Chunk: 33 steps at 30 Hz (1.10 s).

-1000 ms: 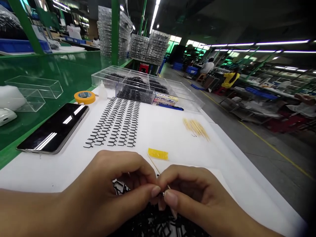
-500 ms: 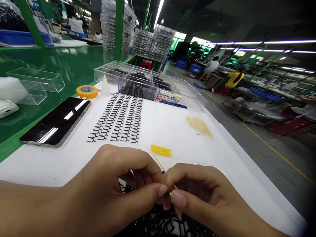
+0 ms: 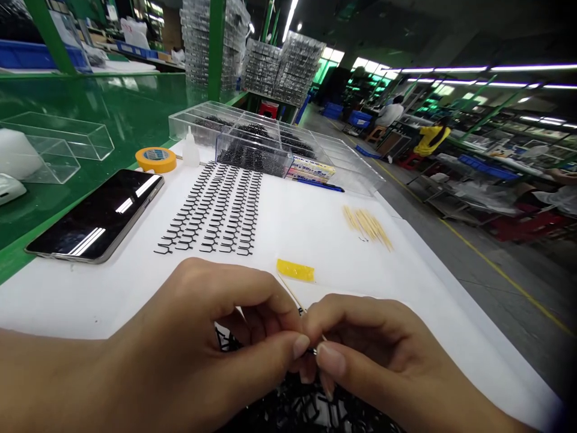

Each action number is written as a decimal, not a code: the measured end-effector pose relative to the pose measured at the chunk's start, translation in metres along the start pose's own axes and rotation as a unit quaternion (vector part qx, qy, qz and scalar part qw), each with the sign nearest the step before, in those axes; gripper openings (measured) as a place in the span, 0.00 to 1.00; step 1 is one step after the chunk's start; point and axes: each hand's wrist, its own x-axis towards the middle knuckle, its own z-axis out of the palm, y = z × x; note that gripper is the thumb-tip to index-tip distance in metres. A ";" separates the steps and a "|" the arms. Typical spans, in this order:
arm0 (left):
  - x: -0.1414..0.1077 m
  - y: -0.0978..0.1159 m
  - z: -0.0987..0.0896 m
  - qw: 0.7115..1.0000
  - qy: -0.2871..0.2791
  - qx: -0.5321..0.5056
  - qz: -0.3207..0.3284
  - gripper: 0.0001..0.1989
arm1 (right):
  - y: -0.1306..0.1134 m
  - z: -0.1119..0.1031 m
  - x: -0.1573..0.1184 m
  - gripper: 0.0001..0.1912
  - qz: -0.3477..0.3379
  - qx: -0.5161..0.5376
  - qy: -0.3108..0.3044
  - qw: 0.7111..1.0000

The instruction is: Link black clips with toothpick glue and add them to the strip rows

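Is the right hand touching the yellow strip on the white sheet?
Apart: the head view shows bare white sheet between the right hand and the yellow strip.

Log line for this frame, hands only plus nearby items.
left hand: pinching small black piece | right hand: pinching same piece, thin wooden stick at fingertips | nearby: black comb-shaped strips, yellow tape

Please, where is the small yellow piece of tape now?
In the head view, the yellow tape piece lies on the white sheet, just beyond the left hand and right hand, to the right of the rows of black comb-shaped strips.
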 end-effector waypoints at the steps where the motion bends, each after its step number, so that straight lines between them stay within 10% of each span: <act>1: 0.000 0.000 0.000 1.000 -0.001 -0.004 0.001 0.05 | 0.000 0.001 0.000 0.03 0.000 0.005 0.002 1.000; 33: -0.003 0.002 0.003 0.999 0.026 -0.002 0.027 0.06 | -0.004 0.005 0.003 0.04 -0.002 0.091 -0.025 0.996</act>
